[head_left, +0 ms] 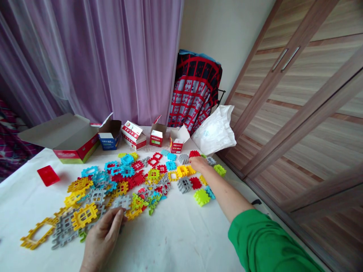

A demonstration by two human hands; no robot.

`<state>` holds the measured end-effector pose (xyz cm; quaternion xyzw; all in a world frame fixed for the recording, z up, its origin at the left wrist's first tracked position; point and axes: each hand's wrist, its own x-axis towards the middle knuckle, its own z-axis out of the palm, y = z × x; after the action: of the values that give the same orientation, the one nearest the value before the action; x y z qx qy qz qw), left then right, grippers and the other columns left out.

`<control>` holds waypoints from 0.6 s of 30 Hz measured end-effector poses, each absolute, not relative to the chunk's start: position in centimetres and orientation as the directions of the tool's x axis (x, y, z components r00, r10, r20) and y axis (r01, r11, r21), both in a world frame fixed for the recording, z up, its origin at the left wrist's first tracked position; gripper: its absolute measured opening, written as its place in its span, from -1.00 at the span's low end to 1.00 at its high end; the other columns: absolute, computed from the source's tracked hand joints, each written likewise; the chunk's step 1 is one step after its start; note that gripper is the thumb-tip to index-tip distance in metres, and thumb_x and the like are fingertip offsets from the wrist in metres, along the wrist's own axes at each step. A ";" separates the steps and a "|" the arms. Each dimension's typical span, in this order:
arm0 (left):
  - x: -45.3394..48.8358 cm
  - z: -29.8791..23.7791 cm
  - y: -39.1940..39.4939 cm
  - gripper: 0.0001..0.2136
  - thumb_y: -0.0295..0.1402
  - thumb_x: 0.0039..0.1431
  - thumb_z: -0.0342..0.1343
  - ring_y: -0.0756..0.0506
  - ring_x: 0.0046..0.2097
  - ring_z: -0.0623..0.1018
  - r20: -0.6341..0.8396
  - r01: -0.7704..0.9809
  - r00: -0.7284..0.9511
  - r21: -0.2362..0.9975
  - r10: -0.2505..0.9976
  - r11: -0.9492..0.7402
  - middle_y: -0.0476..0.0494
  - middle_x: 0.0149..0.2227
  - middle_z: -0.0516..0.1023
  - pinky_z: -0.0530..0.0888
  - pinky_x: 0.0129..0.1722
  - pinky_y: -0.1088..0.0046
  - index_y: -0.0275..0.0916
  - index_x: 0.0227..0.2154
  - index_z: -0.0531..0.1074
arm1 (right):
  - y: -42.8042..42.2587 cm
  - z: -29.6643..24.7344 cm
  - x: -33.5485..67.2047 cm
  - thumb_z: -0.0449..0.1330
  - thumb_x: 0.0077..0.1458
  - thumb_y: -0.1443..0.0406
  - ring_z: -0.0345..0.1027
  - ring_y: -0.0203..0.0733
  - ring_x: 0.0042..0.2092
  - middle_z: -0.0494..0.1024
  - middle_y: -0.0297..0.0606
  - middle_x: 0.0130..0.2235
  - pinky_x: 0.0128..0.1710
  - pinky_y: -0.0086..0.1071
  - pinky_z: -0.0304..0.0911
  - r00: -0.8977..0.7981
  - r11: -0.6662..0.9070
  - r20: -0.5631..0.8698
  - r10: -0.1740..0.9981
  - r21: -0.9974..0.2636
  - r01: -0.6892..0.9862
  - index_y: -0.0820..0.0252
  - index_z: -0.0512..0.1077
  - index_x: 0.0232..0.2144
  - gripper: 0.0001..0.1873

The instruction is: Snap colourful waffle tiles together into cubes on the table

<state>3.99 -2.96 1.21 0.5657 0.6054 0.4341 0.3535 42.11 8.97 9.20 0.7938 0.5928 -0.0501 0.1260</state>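
Plastic lattice building tiles (133,185) in yellow, grey, red, blue and lime lie spread across the white-covered table (176,241). My right hand (199,164) reaches over the far right of the pile, its bunched fingers among a grey tile (183,158) and a red tile (194,153). At the near edge of the pile, my left hand (102,236) curls beside a grey tile (121,202). Its fingers hide whatever lies under them. A lime tile (202,197) sits below my right forearm.
Several open cardboard boxes (76,141) stand along the table's far edge, with a white plastic bag (214,130) at the far right. A red square plate (48,175) lies to the left. A purple curtain (113,56) and wooden wardrobe doors (297,113) flank the table.
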 end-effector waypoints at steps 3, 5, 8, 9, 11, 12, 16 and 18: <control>4.0 1.2 -3.0 -0.34 0.38 -0.17 0.05 -0.15 -0.44 0.65 0.077 0.387 -0.107 0.922 0.991 -0.030 -0.11 -0.52 0.64 0.55 -0.46 0.48 -0.17 -0.41 0.56 | 9.0 9.1 42.0 0.05 0.22 0.32 0.45 0.00 0.07 0.57 -0.05 0.03 -0.03 -0.24 0.31 0.293 -0.265 -0.232 0.928 0.142 0.954 0.04 0.53 -0.01 -0.64; 4.1 1.3 -3.0 -0.36 0.37 -0.16 0.04 -0.14 -0.46 0.64 0.096 0.387 -0.103 0.921 0.990 -0.049 -0.10 -0.54 0.64 0.55 -0.47 0.48 -0.16 -0.43 0.56 | 8.9 9.0 42.0 0.03 0.23 0.31 0.45 0.00 0.07 0.56 -0.04 0.03 -0.04 -0.24 0.31 0.289 -0.262 -0.231 0.929 0.140 0.955 0.04 0.54 -0.01 -0.64; 4.1 1.3 -3.0 -0.39 0.35 -0.13 0.05 -0.14 -0.47 0.64 0.118 0.381 -0.093 0.922 0.989 -0.074 -0.08 -0.55 0.63 0.54 -0.48 0.48 -0.16 -0.45 0.55 | 9.0 9.0 42.1 0.03 0.24 0.29 0.45 0.00 0.07 0.57 -0.04 0.03 -0.05 -0.24 0.31 0.282 -0.256 -0.229 0.931 0.138 0.957 0.04 0.53 -0.01 -0.63; 4.1 1.2 -3.0 -0.39 0.34 -0.12 0.06 -0.14 -0.46 0.64 0.118 0.376 -0.089 0.923 0.989 -0.076 -0.08 -0.54 0.63 0.55 -0.48 0.48 -0.16 -0.44 0.55 | 9.0 9.0 42.2 0.03 0.24 0.29 0.45 0.00 0.07 0.57 -0.05 0.03 -0.04 -0.24 0.30 0.278 -0.253 -0.228 0.933 0.136 0.958 0.03 0.53 -0.01 -0.63; 4.0 1.0 -3.0 -0.40 0.33 -0.11 0.06 -0.14 -0.45 0.64 0.111 0.369 -0.085 0.927 0.990 -0.072 -0.09 -0.53 0.63 0.55 -0.47 0.48 -0.16 -0.43 0.55 | 9.0 8.9 42.3 0.02 0.25 0.28 0.45 -0.01 0.07 0.57 -0.08 0.03 -0.03 -0.25 0.30 0.270 -0.245 -0.223 0.937 0.132 0.960 0.01 0.53 0.00 -0.63; 4.0 0.9 -3.0 -0.40 0.33 -0.10 0.06 -0.14 -0.45 0.64 0.108 0.369 -0.086 0.927 0.990 -0.069 -0.09 -0.53 0.63 0.55 -0.47 0.48 -0.16 -0.42 0.55 | 9.0 8.9 42.3 0.03 0.25 0.28 0.45 -0.01 0.07 0.57 -0.09 0.03 -0.02 -0.25 0.30 0.267 -0.242 -0.221 0.938 0.131 0.961 -0.01 0.53 0.00 -0.63; 3.9 0.7 -2.9 -0.42 0.31 -0.08 0.05 -0.14 -0.45 0.64 0.121 0.382 -0.085 0.921 0.989 -0.080 -0.08 -0.53 0.63 0.54 -0.47 0.48 -0.16 -0.42 0.55 | 9.0 8.9 42.4 0.08 0.22 0.26 0.44 -0.01 0.07 0.57 -0.08 0.03 -0.01 -0.25 0.29 0.270 -0.246 -0.219 0.937 0.132 0.960 -0.01 0.52 0.02 -0.63; 3.9 0.8 -2.9 -0.43 0.29 -0.05 0.04 -0.13 -0.45 0.64 0.130 0.401 -0.077 0.912 0.989 -0.088 -0.08 -0.52 0.63 0.53 -0.47 0.49 -0.16 -0.42 0.55 | 9.0 9.1 42.3 0.10 0.20 0.26 0.44 0.00 0.07 0.57 -0.07 0.03 -0.01 -0.23 0.29 0.272 -0.247 -0.217 0.937 0.134 0.960 -0.01 0.51 0.03 -0.63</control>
<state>3.88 -2.94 0.78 0.5918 0.5869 0.4405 0.3338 42.34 9.00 9.10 0.7883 0.6016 -0.0461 0.1203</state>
